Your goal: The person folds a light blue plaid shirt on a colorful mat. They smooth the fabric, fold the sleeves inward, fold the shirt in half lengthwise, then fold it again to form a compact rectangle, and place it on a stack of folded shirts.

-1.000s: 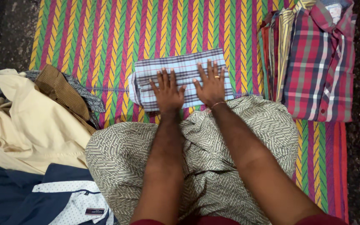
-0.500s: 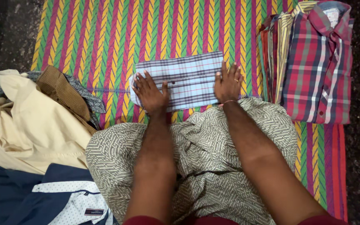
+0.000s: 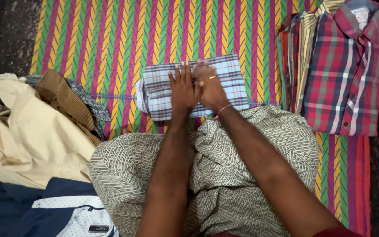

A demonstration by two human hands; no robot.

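Observation:
A folded light-blue checked shirt (image 3: 229, 72) lies on the striped mat (image 3: 110, 39) in front of my knees. My left hand (image 3: 182, 90) rests flat on the middle of it, fingers together and pointing away from me. My right hand (image 3: 210, 85) lies right beside it, palm down on the shirt and slightly blurred, with a ring on one finger and a thin band at the wrist. Both hands press on the cloth and grip nothing.
A stack of folded shirts with a red checked one (image 3: 345, 70) on top sits at the right. At the left lies a heap of unfolded clothes: cream (image 3: 27, 131), brown striped (image 3: 64, 98), navy with white dots (image 3: 66, 210). My lap wears patterned cloth (image 3: 123, 166). Dark floor surrounds the mat.
My hands were at the shirt's two ends half a second ago. They have slid inward and now meet side by side at its middle.

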